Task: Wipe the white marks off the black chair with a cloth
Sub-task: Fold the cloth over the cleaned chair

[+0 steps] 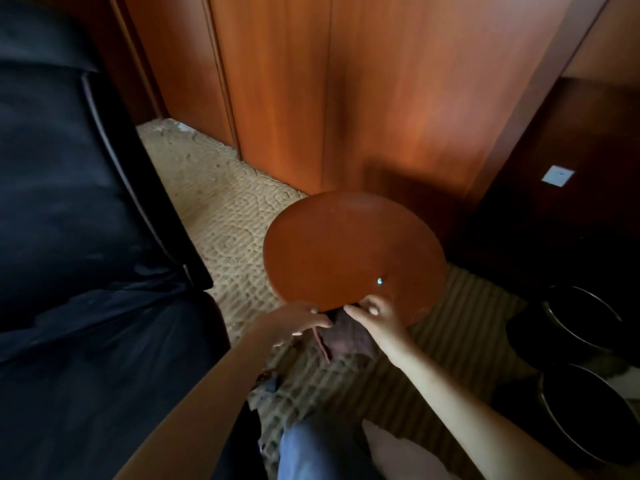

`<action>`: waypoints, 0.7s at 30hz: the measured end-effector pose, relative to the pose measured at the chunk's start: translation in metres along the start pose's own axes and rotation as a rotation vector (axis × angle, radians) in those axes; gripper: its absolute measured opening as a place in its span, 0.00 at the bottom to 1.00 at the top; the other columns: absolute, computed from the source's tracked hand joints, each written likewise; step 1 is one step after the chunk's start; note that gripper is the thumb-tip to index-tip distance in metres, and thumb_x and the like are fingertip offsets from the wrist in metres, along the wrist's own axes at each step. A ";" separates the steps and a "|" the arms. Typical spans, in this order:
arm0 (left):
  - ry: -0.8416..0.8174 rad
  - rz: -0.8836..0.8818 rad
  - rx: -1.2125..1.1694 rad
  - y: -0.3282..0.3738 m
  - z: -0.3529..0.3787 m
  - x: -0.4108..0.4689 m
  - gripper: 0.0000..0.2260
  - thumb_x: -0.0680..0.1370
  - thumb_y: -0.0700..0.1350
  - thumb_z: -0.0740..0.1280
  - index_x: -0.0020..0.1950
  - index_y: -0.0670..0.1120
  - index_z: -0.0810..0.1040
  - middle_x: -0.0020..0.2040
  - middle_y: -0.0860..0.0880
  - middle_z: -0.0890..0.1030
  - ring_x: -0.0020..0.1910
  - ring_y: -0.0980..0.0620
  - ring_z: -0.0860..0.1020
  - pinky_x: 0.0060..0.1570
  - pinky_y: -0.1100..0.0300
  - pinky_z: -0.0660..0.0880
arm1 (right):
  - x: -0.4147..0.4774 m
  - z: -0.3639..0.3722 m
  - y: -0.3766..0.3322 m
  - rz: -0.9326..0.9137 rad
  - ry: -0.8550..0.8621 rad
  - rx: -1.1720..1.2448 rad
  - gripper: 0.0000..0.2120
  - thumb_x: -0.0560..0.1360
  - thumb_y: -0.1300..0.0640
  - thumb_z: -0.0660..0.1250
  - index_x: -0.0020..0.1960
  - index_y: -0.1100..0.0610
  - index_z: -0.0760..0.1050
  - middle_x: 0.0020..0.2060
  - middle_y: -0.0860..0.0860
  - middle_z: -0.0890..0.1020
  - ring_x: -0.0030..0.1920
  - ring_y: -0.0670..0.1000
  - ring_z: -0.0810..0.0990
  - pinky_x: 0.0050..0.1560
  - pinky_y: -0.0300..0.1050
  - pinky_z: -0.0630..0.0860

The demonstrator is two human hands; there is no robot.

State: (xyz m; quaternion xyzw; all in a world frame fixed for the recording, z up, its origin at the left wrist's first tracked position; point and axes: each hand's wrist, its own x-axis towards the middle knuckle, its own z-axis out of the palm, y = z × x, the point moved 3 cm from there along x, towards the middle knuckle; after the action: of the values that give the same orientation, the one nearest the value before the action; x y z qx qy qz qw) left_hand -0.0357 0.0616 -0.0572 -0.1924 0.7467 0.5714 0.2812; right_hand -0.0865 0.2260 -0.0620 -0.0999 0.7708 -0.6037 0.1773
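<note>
The black chair [79, 237] fills the left side, its seat and back showing faint pale smudges. A dull brownish cloth [346, 336] hangs just below the near rim of the round brown table [349, 247]. My left hand [298, 323] and my right hand [375, 315] meet at that rim, fingers pinching the cloth's top edge from either side. Most of the cloth is in shadow under the table edge.
Wooden wardrobe panels [311, 98] stand behind the table. Patterned beige carpet [221, 202] covers the floor. Two dark round bins [588, 410] sit at the right. A dark cabinet with a white wall socket [557, 175] is at the far right. My jeans-clad knee [318, 452] is at the bottom.
</note>
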 end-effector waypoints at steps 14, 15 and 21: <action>0.556 0.148 0.251 -0.022 0.000 0.110 0.16 0.80 0.48 0.59 0.66 0.43 0.69 0.60 0.46 0.74 0.60 0.46 0.73 0.55 0.58 0.68 | 0.073 0.003 0.082 -0.168 0.172 -0.723 0.16 0.71 0.62 0.70 0.59 0.63 0.75 0.54 0.58 0.77 0.56 0.57 0.77 0.57 0.54 0.76; 0.511 0.205 0.528 -0.026 0.006 0.108 0.20 0.81 0.50 0.56 0.72 0.46 0.64 0.68 0.47 0.68 0.69 0.45 0.66 0.63 0.56 0.64 | 0.068 0.004 0.085 -0.261 0.134 -0.891 0.16 0.71 0.58 0.69 0.58 0.62 0.77 0.53 0.57 0.79 0.55 0.58 0.78 0.54 0.55 0.77; 0.284 0.202 1.290 -0.042 0.022 0.097 0.25 0.84 0.52 0.44 0.77 0.47 0.39 0.77 0.51 0.38 0.77 0.50 0.40 0.74 0.43 0.42 | 0.052 -0.004 0.099 -0.258 -0.033 -1.407 0.25 0.73 0.44 0.53 0.58 0.55 0.81 0.56 0.49 0.82 0.56 0.53 0.81 0.53 0.65 0.74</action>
State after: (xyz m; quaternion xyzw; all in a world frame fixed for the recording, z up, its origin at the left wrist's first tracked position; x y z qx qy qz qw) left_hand -0.0803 0.0741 -0.1548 0.0120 0.9829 0.0032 0.1839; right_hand -0.1297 0.2350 -0.1648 -0.2900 0.9567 0.0222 0.0097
